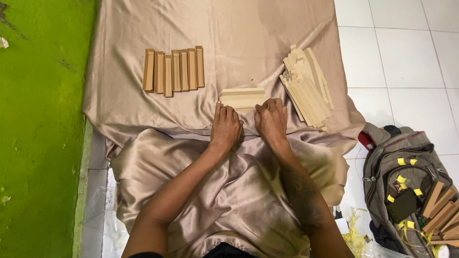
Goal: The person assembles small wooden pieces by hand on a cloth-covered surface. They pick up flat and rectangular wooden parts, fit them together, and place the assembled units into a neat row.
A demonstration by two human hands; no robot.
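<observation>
A flat pale cardboard piece [242,97] lies on the beige satin cloth [239,33] in the middle. My left hand [225,127] and my right hand [271,120] rest side by side on its near edge, fingers curled and pressing down on it. A row of several folded brown cardboard boxes [173,70] stands to the upper left of my hands. To the right lies a fanned stack of flat cardboard blanks [307,88].
A green wall [40,129] runs along the left. White floor tiles [401,57] lie to the right, with a grey backpack [406,177] holding more cardboard boxes [442,212] at the lower right. The cloth drapes down over my lap.
</observation>
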